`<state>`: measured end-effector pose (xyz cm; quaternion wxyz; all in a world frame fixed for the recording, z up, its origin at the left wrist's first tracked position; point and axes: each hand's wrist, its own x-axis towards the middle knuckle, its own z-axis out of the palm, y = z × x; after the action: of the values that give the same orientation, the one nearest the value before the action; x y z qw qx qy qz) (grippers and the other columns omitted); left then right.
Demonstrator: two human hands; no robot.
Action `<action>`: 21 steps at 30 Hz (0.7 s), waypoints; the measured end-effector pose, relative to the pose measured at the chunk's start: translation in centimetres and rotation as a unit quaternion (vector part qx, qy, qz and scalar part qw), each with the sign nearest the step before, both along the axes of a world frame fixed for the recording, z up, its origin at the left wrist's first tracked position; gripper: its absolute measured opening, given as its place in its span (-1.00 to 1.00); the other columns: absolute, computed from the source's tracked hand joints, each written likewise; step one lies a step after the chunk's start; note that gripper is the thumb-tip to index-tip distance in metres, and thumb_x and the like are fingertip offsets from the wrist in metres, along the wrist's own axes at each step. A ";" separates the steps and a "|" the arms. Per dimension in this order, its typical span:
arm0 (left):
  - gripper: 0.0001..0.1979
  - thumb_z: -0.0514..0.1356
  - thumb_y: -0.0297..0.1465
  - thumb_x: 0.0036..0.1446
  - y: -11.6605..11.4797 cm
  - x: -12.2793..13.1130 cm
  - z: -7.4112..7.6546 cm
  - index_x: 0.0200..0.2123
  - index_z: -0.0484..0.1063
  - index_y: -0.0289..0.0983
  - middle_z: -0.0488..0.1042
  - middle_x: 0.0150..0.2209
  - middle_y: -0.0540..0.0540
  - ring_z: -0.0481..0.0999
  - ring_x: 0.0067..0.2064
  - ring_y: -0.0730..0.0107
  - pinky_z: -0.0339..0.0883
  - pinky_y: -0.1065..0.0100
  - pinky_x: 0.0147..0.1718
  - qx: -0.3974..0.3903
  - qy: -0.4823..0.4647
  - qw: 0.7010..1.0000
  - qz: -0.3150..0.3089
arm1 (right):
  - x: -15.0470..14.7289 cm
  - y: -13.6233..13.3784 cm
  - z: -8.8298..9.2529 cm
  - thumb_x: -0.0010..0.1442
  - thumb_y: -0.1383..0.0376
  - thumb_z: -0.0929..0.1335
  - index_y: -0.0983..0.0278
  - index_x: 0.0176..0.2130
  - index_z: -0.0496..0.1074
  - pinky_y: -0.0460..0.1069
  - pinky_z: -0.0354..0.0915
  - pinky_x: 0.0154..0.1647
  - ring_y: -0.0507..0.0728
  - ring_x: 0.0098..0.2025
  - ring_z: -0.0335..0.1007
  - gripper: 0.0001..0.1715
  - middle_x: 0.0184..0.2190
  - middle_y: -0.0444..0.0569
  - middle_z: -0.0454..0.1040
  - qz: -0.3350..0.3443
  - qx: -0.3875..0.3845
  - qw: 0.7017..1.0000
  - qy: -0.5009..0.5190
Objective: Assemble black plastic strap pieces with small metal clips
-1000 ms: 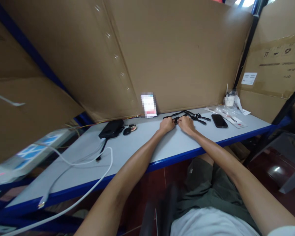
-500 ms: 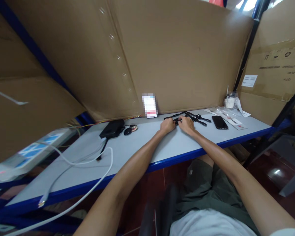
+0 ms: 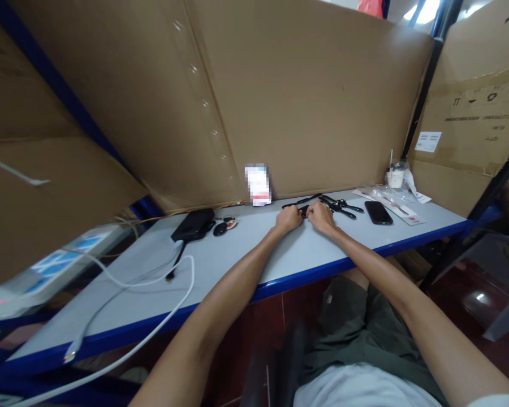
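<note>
My left hand (image 3: 289,219) and my right hand (image 3: 320,216) rest close together near the back of the table, fingers curled. Between them a small black object (image 3: 304,211) shows, gripped from both sides; its kind is mostly hidden by my fingers. Just behind the hands lies a thin black strip (image 3: 303,200), flat on the surface. To the right of my right hand are black-handled tools (image 3: 343,206), which look like pliers. Farther right a black phone (image 3: 378,212) lies flat.
The grey table (image 3: 233,265) has a blue front edge. On the left lie a black case (image 3: 194,224), a small black oval item (image 3: 220,229), a white cable (image 3: 152,282) and a power strip (image 3: 63,254). A white cup (image 3: 395,178) and clear packaging stand right. Cardboard (image 3: 314,102) walls the back.
My right hand's fingers have shifted slightly and curl closer over the black object. Both hands stay in nearly the same place; the view has moved a little.
</note>
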<state>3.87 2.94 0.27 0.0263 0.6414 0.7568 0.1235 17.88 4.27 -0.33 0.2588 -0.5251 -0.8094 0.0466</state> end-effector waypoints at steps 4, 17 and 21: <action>-0.57 -0.04 -0.24 0.36 0.1 -0.1 -0.1 0.03 0.55 -0.27 0.58 0.09 -0.36 0.56 0.12 0.04 0.42 0.23 -0.03 0.001 0.003 1.000 0.000 | 0.0 -0.2 0.2 0.27 0.40 0.29 0.17 -0.03 0.64 -0.04 0.34 -0.04 0.18 -0.03 0.55 -0.60 -0.07 0.07 0.63 -0.052 -0.016 0.998 0.014; -0.58 -0.03 -0.24 0.35 0.3 -0.2 -0.3 0.00 0.56 -0.27 0.58 0.08 -0.37 0.57 0.12 0.01 0.43 0.19 -0.04 0.007 -0.002 1.000 -0.006 | 0.0 -0.3 0.3 0.26 0.35 0.32 0.19 0.00 0.59 -0.04 0.34 -0.07 0.19 -0.06 0.56 -0.64 -0.12 0.07 0.64 -0.052 -0.004 0.998 0.022; -0.58 -0.03 -0.24 0.35 0.2 -0.1 -0.2 -0.02 0.56 -0.27 0.59 0.07 -0.36 0.57 0.11 -0.01 0.43 0.17 -0.04 0.010 -0.002 1.000 -0.007 | -0.1 0.0 0.0 0.29 0.29 0.31 0.16 -0.06 0.61 -0.06 0.34 -0.08 0.17 -0.06 0.55 -0.69 -0.13 0.02 0.65 0.005 -0.007 0.999 0.031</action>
<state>3.73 3.10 0.06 0.0222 0.6466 0.7509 0.1325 17.79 4.27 -0.34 0.2800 -0.5214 -0.8030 0.0695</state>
